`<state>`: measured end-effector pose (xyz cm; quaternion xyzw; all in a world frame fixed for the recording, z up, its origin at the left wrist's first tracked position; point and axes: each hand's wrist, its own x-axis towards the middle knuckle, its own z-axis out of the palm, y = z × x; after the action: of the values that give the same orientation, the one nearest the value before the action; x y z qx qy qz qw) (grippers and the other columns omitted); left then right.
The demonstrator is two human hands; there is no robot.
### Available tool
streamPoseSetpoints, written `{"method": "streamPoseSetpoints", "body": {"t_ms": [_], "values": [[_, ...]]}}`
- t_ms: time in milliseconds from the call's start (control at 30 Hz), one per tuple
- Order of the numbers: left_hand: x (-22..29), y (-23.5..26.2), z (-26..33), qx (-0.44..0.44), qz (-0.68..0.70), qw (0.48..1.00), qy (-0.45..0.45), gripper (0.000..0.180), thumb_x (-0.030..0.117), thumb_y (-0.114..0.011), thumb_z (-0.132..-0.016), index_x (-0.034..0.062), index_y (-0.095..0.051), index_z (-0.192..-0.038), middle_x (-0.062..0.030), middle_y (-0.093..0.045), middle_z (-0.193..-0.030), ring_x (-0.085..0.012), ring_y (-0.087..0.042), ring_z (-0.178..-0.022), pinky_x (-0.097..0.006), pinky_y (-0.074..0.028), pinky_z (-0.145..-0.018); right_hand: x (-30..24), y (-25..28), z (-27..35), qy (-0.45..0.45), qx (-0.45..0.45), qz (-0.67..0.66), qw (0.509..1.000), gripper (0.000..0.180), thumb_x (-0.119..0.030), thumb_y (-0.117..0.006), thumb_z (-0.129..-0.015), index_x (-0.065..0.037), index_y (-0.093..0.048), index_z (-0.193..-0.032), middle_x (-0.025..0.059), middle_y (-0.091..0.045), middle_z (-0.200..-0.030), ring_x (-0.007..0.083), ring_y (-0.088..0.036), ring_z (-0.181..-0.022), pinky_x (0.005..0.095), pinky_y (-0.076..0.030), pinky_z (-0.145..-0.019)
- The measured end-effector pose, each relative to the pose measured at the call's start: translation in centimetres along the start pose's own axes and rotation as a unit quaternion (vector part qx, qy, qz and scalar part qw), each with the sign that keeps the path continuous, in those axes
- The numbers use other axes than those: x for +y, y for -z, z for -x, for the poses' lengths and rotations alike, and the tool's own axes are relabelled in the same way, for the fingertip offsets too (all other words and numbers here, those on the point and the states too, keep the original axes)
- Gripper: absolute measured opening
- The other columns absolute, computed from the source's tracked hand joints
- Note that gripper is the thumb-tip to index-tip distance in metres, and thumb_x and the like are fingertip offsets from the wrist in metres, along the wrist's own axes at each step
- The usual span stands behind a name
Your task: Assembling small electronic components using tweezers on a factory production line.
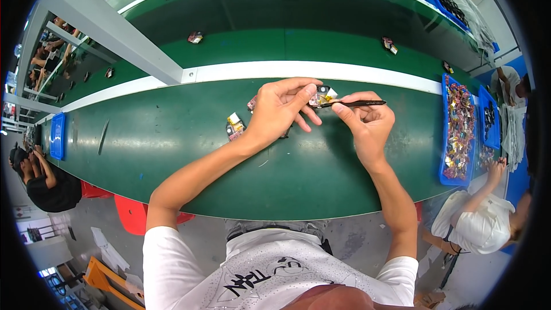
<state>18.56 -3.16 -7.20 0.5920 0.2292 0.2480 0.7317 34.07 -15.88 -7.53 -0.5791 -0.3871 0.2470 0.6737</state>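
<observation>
My left hand point(279, 110) holds a small electronic part point(320, 96) with black, yellow and pinkish bits, pinched between thumb and fingers above the green worktable point(172, 138). My right hand point(364, 123) grips thin black tweezers point(356, 103), whose tip touches the part from the right. A second similar small part point(235, 126) lies on the table just left of my left wrist. Another piece point(251, 103) shows partly behind my left hand.
A blue tray point(458, 132) full of small parts sits at the right, with a person in white beside it. A green conveyor belt point(287, 46) behind a white rail carries several scattered parts. Another blue tray point(57, 135) lies far left near a seated person.
</observation>
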Motion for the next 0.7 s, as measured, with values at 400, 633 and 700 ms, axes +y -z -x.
{"method": "streamPoseSetpoints", "body": {"t_ms": [400, 633, 700], "values": [[0.2, 0.4, 0.1, -0.02, 0.015, 1.0, 0.018, 0.034, 0.022, -0.058, -0.106, -0.0071, -0.068, -0.121, -0.0159, -0.073, -0.091, -0.018, -0.073, -0.063, -0.025, -0.055, -0.046, 1.0, -0.1, 0.4, 0.177, 0.006, 0.098, 0.979, 0.013, 0.004, -0.084, -0.079, -0.001, -0.076, -0.087, 0.0068, -0.079, -0.091, 0.0004, -0.044, -0.049, 0.0181, -0.03, -0.045], [0.6, 0.2, 0.2, -0.016, 0.005, 1.0, 0.021, 0.033, 0.021, -0.059, -0.106, -0.0071, -0.068, -0.121, -0.0159, -0.073, -0.091, -0.0178, -0.073, -0.063, -0.024, -0.055, -0.046, 0.9, -0.2, 0.5, 0.179, 0.011, 0.093, 0.979, 0.014, 0.003, -0.085, -0.078, -0.002, -0.075, -0.086, 0.0066, -0.079, -0.09, 0.0005, -0.044, -0.047, 0.0182, -0.031, -0.044], [0.4, 0.3, 0.3, -0.011, 0.011, 1.0, 0.011, 0.033, 0.02, -0.059, -0.106, -0.0073, -0.068, -0.121, -0.0161, -0.074, -0.091, -0.0184, -0.073, -0.063, -0.025, -0.056, -0.046, 0.8, -0.3, 0.5, 0.192, 0.008, 0.112, 0.975, 0.014, 0.003, -0.085, -0.078, -0.002, -0.075, -0.086, 0.0073, -0.079, -0.089, 0.001, -0.045, -0.046, 0.0186, -0.031, -0.043]]}}
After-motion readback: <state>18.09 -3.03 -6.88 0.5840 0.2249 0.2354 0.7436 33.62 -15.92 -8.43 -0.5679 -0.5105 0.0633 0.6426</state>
